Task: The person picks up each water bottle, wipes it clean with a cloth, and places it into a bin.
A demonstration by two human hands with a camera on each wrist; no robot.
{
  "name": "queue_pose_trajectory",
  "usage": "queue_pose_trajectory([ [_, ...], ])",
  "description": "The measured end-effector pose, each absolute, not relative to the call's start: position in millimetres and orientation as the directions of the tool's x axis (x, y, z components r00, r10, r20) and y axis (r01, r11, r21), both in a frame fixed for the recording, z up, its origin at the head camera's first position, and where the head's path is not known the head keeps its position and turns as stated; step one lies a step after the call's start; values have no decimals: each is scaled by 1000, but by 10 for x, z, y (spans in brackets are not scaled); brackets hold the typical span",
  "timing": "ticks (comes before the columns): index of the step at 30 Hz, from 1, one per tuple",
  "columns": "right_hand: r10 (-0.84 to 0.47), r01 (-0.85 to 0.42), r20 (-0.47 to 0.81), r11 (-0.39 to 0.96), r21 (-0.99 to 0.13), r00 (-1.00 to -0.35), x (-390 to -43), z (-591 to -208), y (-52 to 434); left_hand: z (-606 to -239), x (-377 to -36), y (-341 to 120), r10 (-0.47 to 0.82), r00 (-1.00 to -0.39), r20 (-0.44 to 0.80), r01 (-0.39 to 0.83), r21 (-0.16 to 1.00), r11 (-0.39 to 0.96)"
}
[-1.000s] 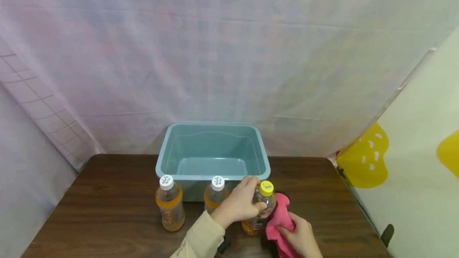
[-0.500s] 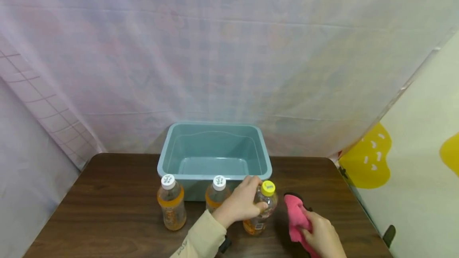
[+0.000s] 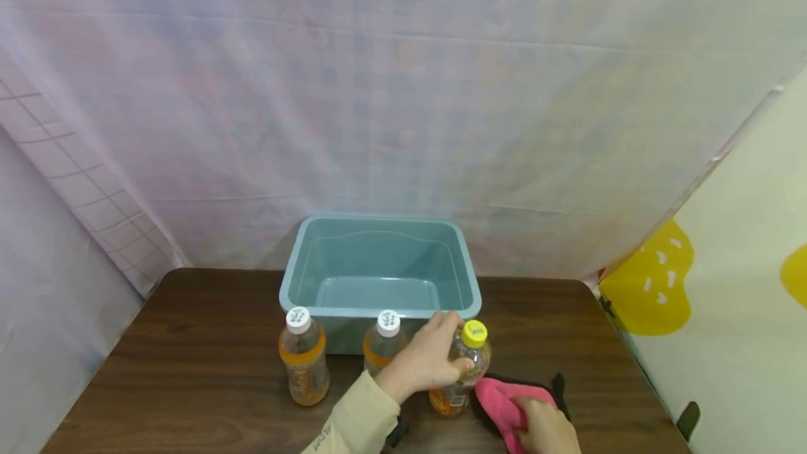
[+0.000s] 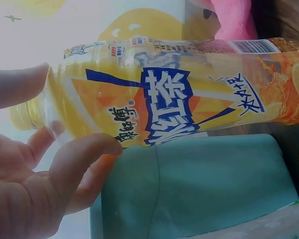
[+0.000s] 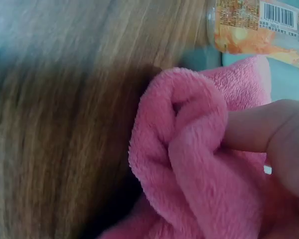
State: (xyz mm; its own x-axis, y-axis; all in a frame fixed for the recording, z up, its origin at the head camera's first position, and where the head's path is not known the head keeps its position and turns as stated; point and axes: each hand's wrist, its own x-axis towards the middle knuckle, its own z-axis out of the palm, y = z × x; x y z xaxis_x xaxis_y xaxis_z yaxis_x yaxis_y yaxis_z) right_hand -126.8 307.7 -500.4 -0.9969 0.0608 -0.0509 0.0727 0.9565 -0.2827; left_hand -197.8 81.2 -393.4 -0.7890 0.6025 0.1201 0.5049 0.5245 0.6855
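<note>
- While two white-capped bottles wait along the table's [image 3: 189, 370] near-left stretch, the first white-capped bottle [image 3: 304, 356] stands alone and upright, untouched.
- Next along, the second white-capped bottle [image 3: 384, 342] stands just in front of the teal tub [image 3: 378, 311], close beside the person's left wrist.
- The tub sits at the middle of the table's far edge, and nothing shows inside it.
- At centre, the left hand [image 3: 425, 363] has its fingers and thumb curled round the upper part of the yellow-capped bottle [image 3: 463, 370], which stands upright on the table just off the tub's near-right corner; the left wrist view shows the grip on its label [image 4: 179, 94].
- Further right, the right hand [image 3: 545, 426] bunches the pink cloth [image 3: 501, 401] in curled fingers, cloth down on the table beside the bottle's base and seemingly apart from it.
- By the look of it, this is the bottle-wiping step, with the cloth off the bottle for the moment.
- The next move calls for either bringing the cloth onto the bottle or lifting the bottle over the tub's rim; the left hand's hold must stay firm on the smooth plastic.
</note>
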Motion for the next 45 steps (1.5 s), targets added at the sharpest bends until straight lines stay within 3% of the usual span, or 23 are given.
queue_pose_trajectory([
  [8,64,97,-163,975,-201,-984,-1398,-5021,3111,-3940,-1975,814,607,-785,128,515,679,523],
  [14,-23,6,-111,968,-250,-993,-1468,-5044,3234,-3929,-1969,812,604,-787,125,514,675,530],
  [21,-48,2,-147,948,-319,-988,-1543,-5083,3312,-3934,-1973,827,600,-792,114,511,660,550],
  [30,-63,-28,-85,932,-362,-994,-1535,-5073,3338,-3915,-2030,804,617,-777,126,540,638,549],
  [36,-71,-113,116,904,-413,-991,-1540,-4883,3315,-3918,-2054,795,622,-758,195,599,584,547],
  [40,-103,-219,314,907,-361,-944,-1568,-4682,3278,-3910,-2058,797,625,-753,207,609,579,542],
  [45,-145,-312,434,887,-342,-889,-1616,-4397,3197,-3916,-2062,797,621,-754,213,603,599,527],
])
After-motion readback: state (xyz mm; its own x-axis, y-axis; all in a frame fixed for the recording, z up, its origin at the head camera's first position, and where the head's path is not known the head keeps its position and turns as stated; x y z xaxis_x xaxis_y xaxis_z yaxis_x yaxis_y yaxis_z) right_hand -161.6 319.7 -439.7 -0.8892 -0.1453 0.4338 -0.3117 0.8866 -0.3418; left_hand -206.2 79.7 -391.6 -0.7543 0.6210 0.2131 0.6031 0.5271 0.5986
